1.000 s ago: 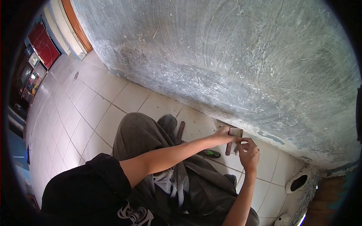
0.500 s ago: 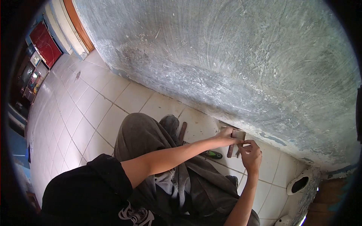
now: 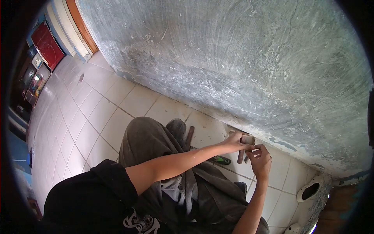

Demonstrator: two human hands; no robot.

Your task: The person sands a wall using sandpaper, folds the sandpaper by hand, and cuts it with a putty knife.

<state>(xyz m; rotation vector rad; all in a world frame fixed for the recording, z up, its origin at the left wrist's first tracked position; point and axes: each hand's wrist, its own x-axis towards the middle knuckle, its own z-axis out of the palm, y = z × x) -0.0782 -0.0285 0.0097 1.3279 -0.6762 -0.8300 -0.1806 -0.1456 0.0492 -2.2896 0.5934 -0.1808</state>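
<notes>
Close to the foot of the wall, my left hand (image 3: pixel 235 142) is closed on a small pale rectangular piece (image 3: pixel 248 139) with a brown edge; its exact kind is unclear. My right hand (image 3: pixel 260 158) is beside it, thumb and fingers pinched at the lower corner of the same piece. Just below, a brown strip (image 3: pixel 240 156) points down toward the floor; my fingers hide how it joins the piece. A tool with a green and black handle (image 3: pixel 221 160) lies on the tiles near my left forearm, partly covered by my leg.
A rough grey plastered wall (image 3: pixel 218 58) rises in front of me. Another brown strip (image 3: pixel 189 135) lies on the white tiled floor (image 3: pixel 152 105) by my foot. A white object with a dark opening (image 3: pixel 310 191) stands at the right corner. Shelves and a red panel (image 3: pixel 46 45) are far left.
Both hands stay together on the pale piece, with only a slight shift of the fingers and piece. The view has moved a little; the floor items lie as before.
</notes>
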